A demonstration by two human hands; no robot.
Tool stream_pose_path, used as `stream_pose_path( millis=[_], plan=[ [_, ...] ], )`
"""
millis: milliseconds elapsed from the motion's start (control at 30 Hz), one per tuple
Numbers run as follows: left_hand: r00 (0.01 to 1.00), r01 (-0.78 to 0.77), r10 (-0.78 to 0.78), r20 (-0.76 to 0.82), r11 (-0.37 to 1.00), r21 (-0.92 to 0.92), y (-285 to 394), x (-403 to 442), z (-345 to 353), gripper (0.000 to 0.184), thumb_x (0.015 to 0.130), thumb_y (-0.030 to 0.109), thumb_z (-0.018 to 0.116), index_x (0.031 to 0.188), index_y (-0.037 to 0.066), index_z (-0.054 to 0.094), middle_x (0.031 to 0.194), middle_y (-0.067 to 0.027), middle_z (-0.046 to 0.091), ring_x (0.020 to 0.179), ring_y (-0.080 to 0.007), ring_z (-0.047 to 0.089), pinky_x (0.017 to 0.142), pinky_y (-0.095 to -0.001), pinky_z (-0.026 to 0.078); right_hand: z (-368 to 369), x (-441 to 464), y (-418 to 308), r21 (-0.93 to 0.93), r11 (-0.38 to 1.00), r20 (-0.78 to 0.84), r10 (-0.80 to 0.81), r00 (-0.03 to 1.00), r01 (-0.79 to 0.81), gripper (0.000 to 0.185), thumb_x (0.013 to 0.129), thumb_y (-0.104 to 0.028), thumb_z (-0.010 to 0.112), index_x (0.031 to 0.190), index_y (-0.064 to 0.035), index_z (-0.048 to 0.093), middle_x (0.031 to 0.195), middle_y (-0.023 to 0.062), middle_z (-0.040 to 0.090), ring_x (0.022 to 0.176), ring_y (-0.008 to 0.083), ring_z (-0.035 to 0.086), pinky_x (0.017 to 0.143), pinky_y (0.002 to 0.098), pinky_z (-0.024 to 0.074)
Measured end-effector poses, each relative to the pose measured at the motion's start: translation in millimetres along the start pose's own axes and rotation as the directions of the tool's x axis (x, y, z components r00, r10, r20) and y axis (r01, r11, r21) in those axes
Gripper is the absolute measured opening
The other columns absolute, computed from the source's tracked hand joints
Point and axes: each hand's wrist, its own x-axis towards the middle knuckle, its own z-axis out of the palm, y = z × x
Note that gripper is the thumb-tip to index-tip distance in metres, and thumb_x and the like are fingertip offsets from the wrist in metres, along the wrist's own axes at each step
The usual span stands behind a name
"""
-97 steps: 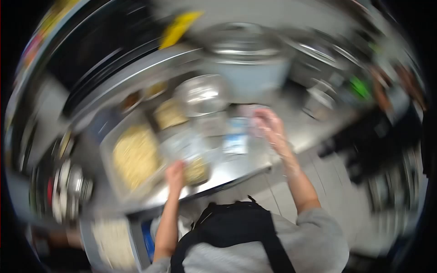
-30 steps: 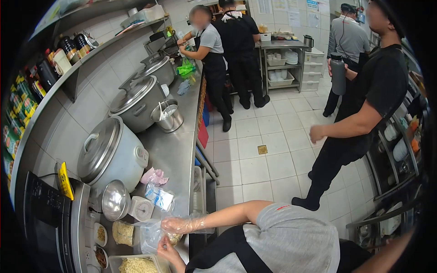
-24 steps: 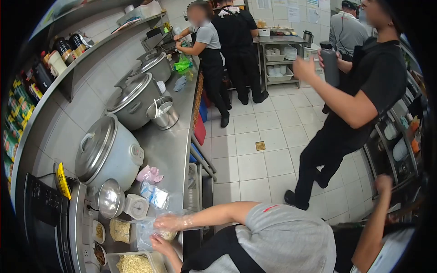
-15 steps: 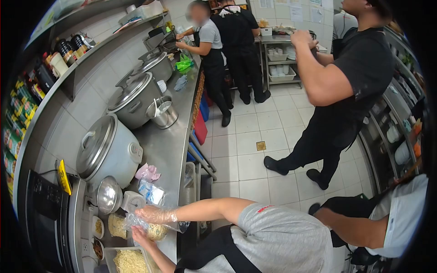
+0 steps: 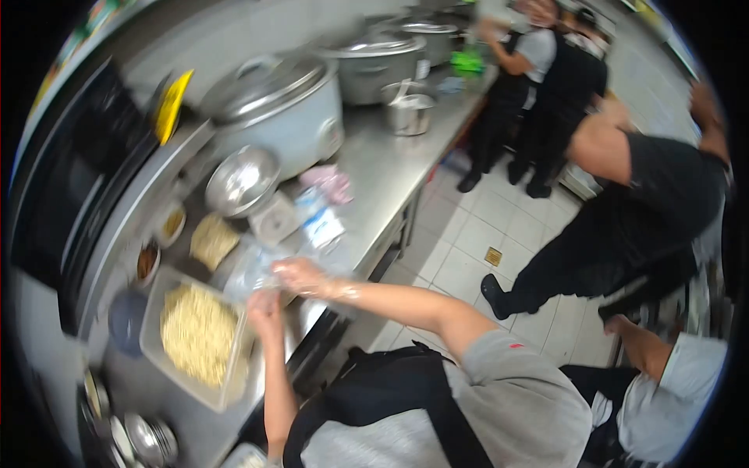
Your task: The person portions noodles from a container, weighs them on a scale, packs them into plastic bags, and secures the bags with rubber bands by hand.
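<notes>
At the counter edge, both my hands are closed on a clear plastic bag [image 5: 253,264], blurred by motion. My right hand [image 5: 300,278], with clear plastic around its wrist, pinches it from the right. Just below, my left hand [image 5: 264,306] grips its near side; my fingers partly hide the bag's contents. A filled bag of noodles [image 5: 214,242] lies on the counter beyond. To the left of my hands stands a plastic tub [image 5: 150,324] of pale noodles [image 5: 199,335]. A small white scale [image 5: 275,221] carries a steel bowl [image 5: 243,181].
Beside the scale lie a blue-and-white packet [image 5: 320,222] and pink crumpled plastic [image 5: 328,185]. Large cookers [image 5: 269,109] line the wall, with a steel pot [image 5: 409,113] nearby. A person in black [image 5: 640,195] stands on the right; others are at the far counter and lower right.
My view has turned left and down, bringing the whole noodle tub into sight. My hands remain together on the plastic bag. The person in black has leaned or shifted.
</notes>
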Motion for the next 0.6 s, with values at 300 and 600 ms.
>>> stream_pose_path(
  millis=[300, 600],
  plan=[
    [0.869, 0.424, -0.381, 0.316, 0.903, -0.076, -9.3, -51.2, 8.6, 0.02, 0.083, 0.016, 0.056, 0.074, 0.0, 0.063, 0.064, -0.0157, 0.06, 0.058, -0.0301, 0.058, 0.058, -0.0362, 0.044, 12.7, -38.2, 0.8, -0.394, 0.908, 0.391, 0.308, 0.867, -0.145, 0.011, 0.081, -0.015, 0.051, 0.084, -0.0058, 0.054, 0.07, 0.0122, 0.057, 0.06, 0.0317, 0.057, 0.052, 0.0398, 0.0445],
    [0.73, 0.683, -0.49, 0.477, 0.547, -0.483, -22.9, -12.4, -19.6, 0.027, 0.09, 0.019, 0.051, 0.084, -0.004, 0.063, 0.074, -0.0099, 0.065, 0.069, -0.0139, 0.061, 0.065, -0.0255, 0.048, 21.0, -3.6, 21.1, 0.264, 0.848, 0.341, 0.362, 0.867, -0.459, 0.027, 0.091, -0.028, 0.045, 0.078, -0.0051, 0.051, 0.061, 0.0026, 0.046, 0.055, 0.0133, 0.045, 0.049, 0.0298, 0.0392]
  ],
)
